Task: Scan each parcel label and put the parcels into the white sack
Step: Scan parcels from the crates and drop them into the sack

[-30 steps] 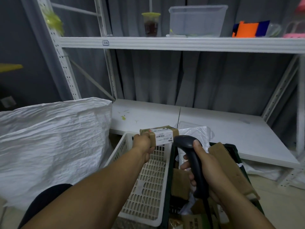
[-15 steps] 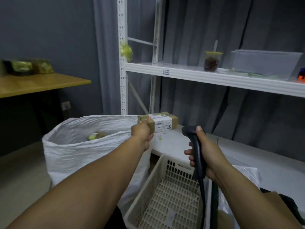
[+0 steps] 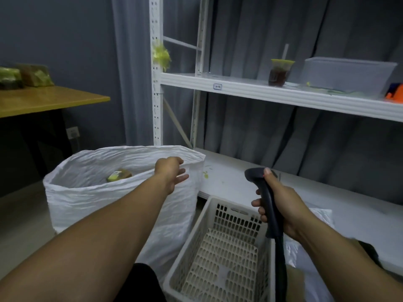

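The big white sack [image 3: 91, 199] stands open at the left. Inside it lies a brown parcel [image 3: 118, 175] with a yellow-green patch on top. My left hand [image 3: 171, 173] hovers over the sack's right rim, fingers spread, holding nothing. My right hand [image 3: 277, 205] grips a black handheld scanner [image 3: 267, 199] above the cream basket, its head pointing left. A white plastic mailer [image 3: 305, 258] lies at the lower right, partly hidden by my right arm.
A cream slotted basket [image 3: 218, 258] sits between sack and shelf. The white metal rack [image 3: 272, 92] carries a drink cup [image 3: 279, 73], a clear tub [image 3: 346, 75] and an orange item. A wooden table [image 3: 43, 101] with wrapped packs stands at the left.
My left hand held a brown labelled parcel beside the scanner, swung it left over the sack and let it go. The hand is now open. The view turned left.
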